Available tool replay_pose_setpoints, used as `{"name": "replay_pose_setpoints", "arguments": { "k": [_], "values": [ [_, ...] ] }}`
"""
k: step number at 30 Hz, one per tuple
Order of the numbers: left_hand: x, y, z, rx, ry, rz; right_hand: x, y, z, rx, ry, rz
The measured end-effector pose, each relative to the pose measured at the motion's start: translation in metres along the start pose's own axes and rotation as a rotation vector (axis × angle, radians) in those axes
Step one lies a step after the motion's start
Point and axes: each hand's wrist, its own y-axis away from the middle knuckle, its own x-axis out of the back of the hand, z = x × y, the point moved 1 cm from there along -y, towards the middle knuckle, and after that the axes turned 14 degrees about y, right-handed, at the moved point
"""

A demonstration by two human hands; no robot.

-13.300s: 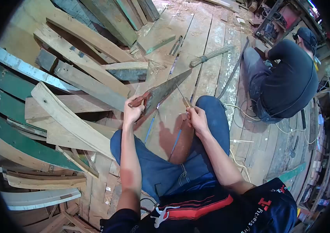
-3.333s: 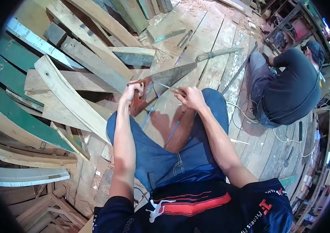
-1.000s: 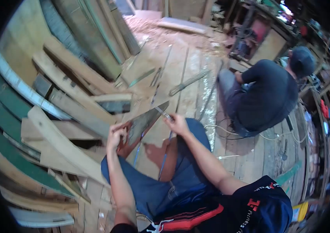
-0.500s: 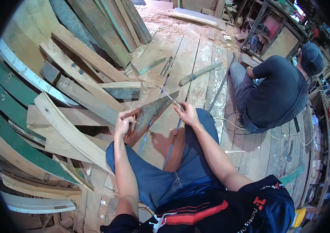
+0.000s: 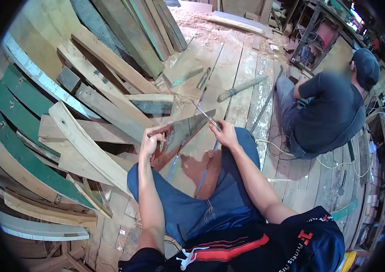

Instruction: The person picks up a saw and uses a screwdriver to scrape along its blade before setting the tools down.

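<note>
A handsaw (image 5: 186,131) lies slanted above my knees, its wooden handle near me and its toe pointing away to the right. My left hand (image 5: 151,144) is closed around that handle. In my right hand (image 5: 224,134) I grip a slim file (image 5: 204,114) by its handle end. The file's thin metal shaft points away to the left and crosses over the saw blade close to the toe. Between my legs a reddish-brown piece of wood (image 5: 210,174) rests on the floor.
Curved timbers (image 5: 90,149) and green-painted boards (image 5: 25,147) are stacked at left. Ahead lies a bundle of sticks (image 5: 242,88). A person (image 5: 326,113) in dark clothes sits at right, near a cable (image 5: 333,165) and cluttered shelves. Sawdust (image 5: 192,20) covers the far floor.
The view has shifted slightly, so most things appear a little further right. Both hands keep their holds on the saw and the file, with little change between them.
</note>
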Motion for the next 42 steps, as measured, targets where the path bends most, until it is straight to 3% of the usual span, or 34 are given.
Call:
{"name": "replay_pose_setpoints", "arguments": {
  "k": [9,15,21,23,29,35,38,42],
  "values": [
    [0.007,0.012,0.029,-0.101,0.180,0.031,-0.006,-0.003,0.000,-0.034,0.015,0.020],
    [0.011,0.007,0.016,-0.251,0.233,0.098,-0.019,-0.005,0.013,-0.115,-0.032,0.031],
    [0.007,0.004,0.005,-0.221,0.249,0.150,-0.032,-0.008,0.025,-0.200,0.021,-0.107],
    [0.010,-0.001,-0.004,-0.286,0.194,0.157,-0.033,-0.008,0.026,-0.162,0.055,-0.130],
    [0.006,0.001,0.003,-0.225,0.159,0.168,-0.038,-0.007,0.032,-0.149,0.044,-0.171],
    [-0.006,0.003,0.010,-0.283,0.213,0.224,-0.013,-0.012,0.026,-0.231,-0.106,-0.048],
    [-0.006,0.005,0.026,-0.180,0.248,0.231,0.019,-0.017,0.048,-0.265,-0.128,0.101],
    [0.006,-0.017,0.047,-0.259,0.110,0.226,0.034,-0.021,0.123,-0.423,-0.073,0.032]
  ]
}}
